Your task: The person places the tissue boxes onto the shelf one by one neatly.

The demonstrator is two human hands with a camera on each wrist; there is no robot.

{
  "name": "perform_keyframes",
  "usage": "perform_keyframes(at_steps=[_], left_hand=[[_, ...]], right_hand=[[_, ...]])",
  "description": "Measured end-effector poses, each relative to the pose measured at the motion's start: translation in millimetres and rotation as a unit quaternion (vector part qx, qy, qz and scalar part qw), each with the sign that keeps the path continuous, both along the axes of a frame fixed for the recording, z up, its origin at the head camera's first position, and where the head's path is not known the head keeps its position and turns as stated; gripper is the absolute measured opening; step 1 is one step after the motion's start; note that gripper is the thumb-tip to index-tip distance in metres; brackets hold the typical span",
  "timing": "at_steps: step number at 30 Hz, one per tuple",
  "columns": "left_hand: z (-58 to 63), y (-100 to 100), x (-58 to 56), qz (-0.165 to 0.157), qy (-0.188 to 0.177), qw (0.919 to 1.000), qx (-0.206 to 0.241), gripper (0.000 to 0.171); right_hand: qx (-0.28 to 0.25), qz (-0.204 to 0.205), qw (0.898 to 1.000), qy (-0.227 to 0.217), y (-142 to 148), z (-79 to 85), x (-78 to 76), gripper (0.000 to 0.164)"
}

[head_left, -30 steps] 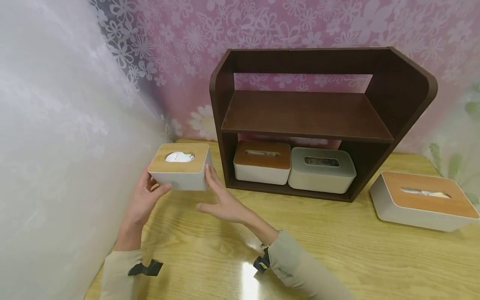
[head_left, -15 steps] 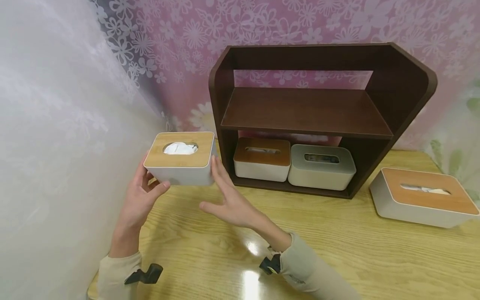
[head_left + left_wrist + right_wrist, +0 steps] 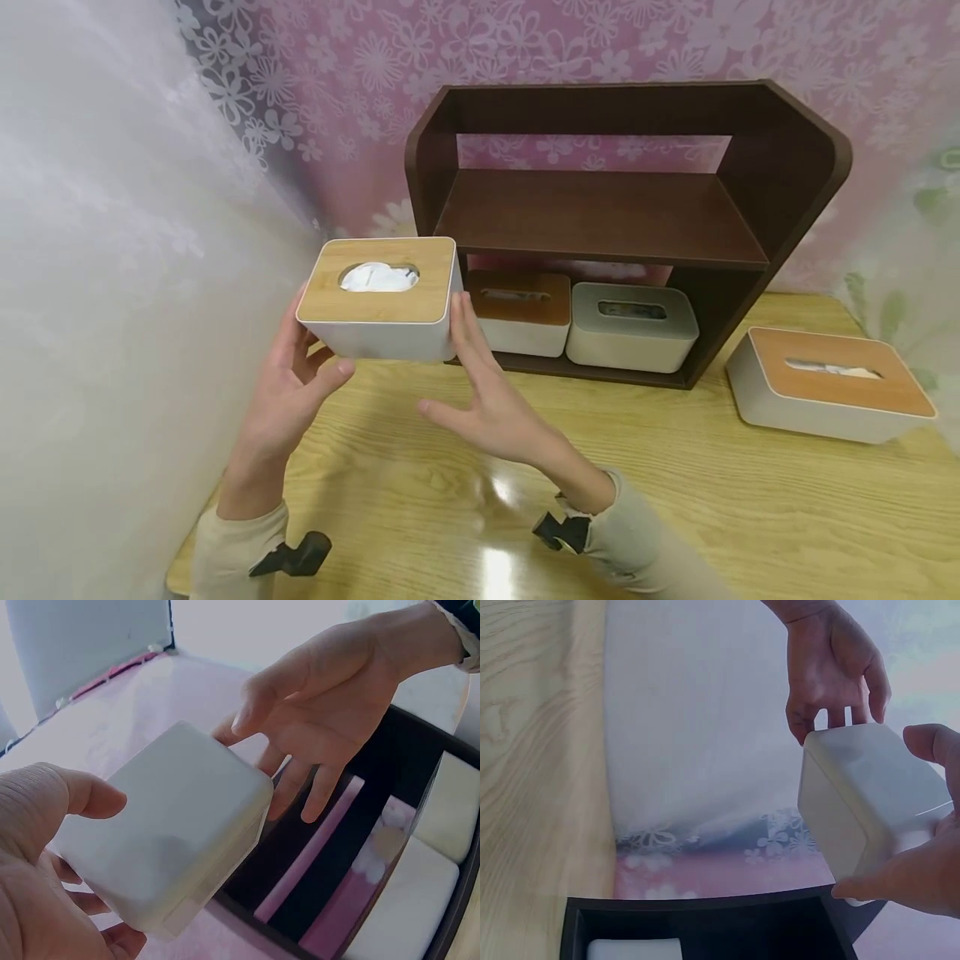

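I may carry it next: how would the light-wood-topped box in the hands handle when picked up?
The box is probably stiff: its walls look undented where the left hand grips. Its smooth white sides may be somewhat slippery. Flat faces make rolling unlikely.

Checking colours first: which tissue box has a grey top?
The right box inside the dark rack; its left neighbour, the held box and the tabletop box have wood-coloured tops.

Orange-topped box [image 3: 828, 385] (pale-sided) right of a dark shelf [image 3: 600, 212], pink floral cloth [image 3: 570, 50] behind.
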State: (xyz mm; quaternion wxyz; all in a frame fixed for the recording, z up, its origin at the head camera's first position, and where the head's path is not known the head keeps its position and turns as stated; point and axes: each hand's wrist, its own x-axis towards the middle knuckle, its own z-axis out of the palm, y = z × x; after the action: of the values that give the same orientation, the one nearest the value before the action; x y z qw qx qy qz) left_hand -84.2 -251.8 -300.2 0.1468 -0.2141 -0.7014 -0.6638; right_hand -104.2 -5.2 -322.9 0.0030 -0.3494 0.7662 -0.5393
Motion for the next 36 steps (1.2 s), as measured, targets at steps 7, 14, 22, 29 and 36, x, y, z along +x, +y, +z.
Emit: perform_keyframes(at_steps=[7,14,22,29,36], left_hand=[[14.1,17,-4.4,-0.018,0.031,0.9993,-0.009,0.089],[22.4,33,-9.8,-0.038,0.049,0.9979,-0.016,0.094],[28.3,48,-15.9,-0.055,0.048,0.9966,-0.038,0.096],[33.6,61,-24.3,-0.057,0.06,0.9954,-0.048,0.095],[36.6,74,-36.2,-0.046,0.062,0.9953,-0.058,0.091]], right_hand=[[-0.014,-0.019,0.999,0.039,16,12.6,2.2,0.114],[-0.032,-0.037,0.998,0.043,32,21.3,1.4,0.113],[-0.068,-0.036,0.996,0.039,49,27.3,-3.9,0.113],[-0.09,-0.032,0.994,0.049,63,32.0,-8.8,0.111],[-0.096,-0.047,0.993,0.051,75,38.1,-13.0,0.105]])
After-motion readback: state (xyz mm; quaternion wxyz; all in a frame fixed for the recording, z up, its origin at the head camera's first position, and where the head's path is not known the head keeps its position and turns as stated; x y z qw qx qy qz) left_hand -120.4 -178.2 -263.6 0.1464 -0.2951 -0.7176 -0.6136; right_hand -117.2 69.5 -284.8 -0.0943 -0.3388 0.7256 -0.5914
